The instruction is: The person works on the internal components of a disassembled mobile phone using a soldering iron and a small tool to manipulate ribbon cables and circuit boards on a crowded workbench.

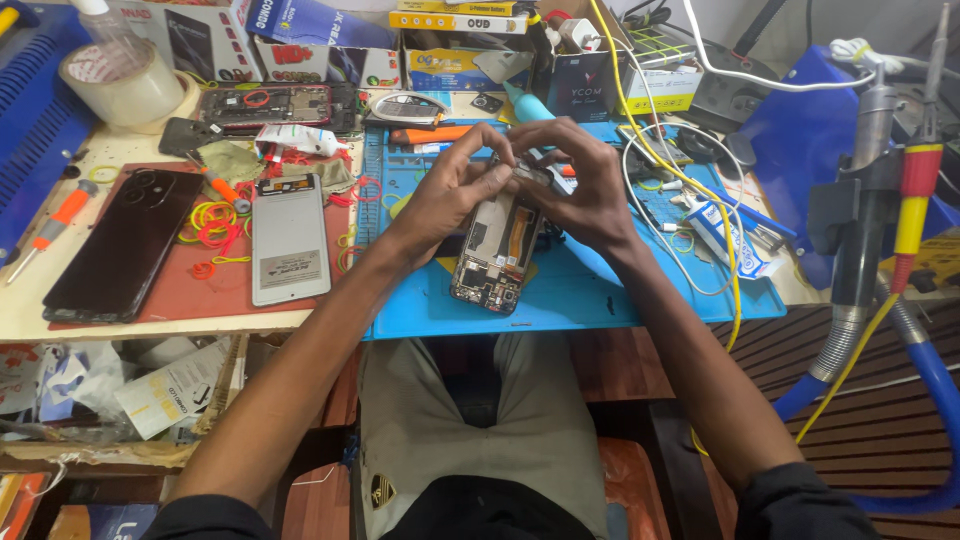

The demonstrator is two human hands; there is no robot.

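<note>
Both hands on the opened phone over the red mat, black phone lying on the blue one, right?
Mats swapped. In the head view both hands, left and right, hold the opened phone with exposed boards over the blue silicone mat; the black phone lies on the red mat.

I see open blue mat (590, 290) in front of both hands, good room there. Left is crowded: silver back cover (290, 238), black phone (125, 243), loose rubber bands (212, 222). Right, a yellow cable (700, 190) and white wire (650, 215) block the way.

Blue mat (590, 285), dark red pad (190, 290)
</note>
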